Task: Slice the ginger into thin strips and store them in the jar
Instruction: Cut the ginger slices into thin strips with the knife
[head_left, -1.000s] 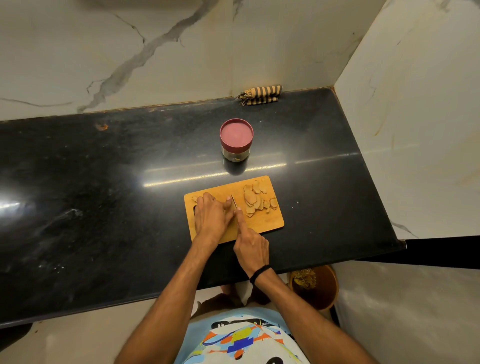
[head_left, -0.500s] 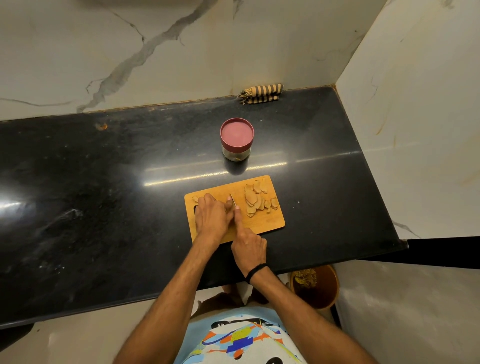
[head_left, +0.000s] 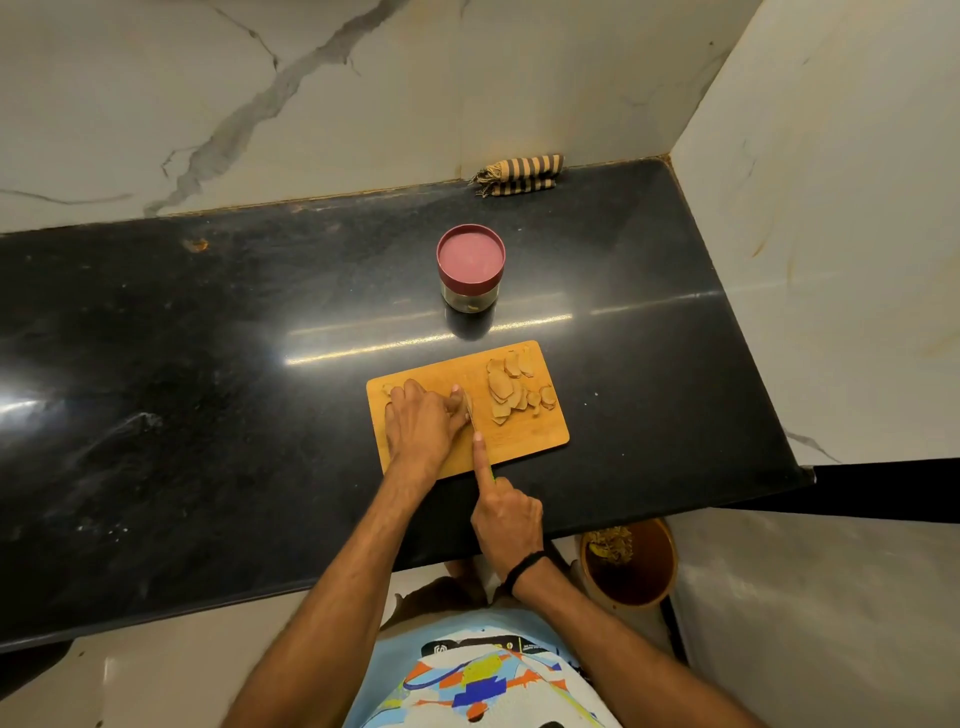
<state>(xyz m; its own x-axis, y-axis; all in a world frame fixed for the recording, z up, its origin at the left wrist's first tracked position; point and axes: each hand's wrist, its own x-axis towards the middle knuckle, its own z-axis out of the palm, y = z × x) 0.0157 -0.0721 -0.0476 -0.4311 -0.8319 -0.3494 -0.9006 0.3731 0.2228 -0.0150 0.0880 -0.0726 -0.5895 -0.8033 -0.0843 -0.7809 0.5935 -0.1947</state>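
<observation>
Beyond the hands, a lidded jar (head_left: 470, 267) is seen on the counter (head_left: 208, 364), with a small scrap visible at its bottom. A ginger piece (head_left: 388, 389) is held down on the board (head_left: 524, 441) by the left hand (head_left: 423, 423), and cut ginger slices (head_left: 511, 389) lie to its right. A knife (head_left: 470, 414) is gripped by the right hand (head_left: 506, 519), which has been drawn back slightly.

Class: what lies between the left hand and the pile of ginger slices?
The knife blade, held by the right hand, plus bare cutting board, per the head view.
</observation>
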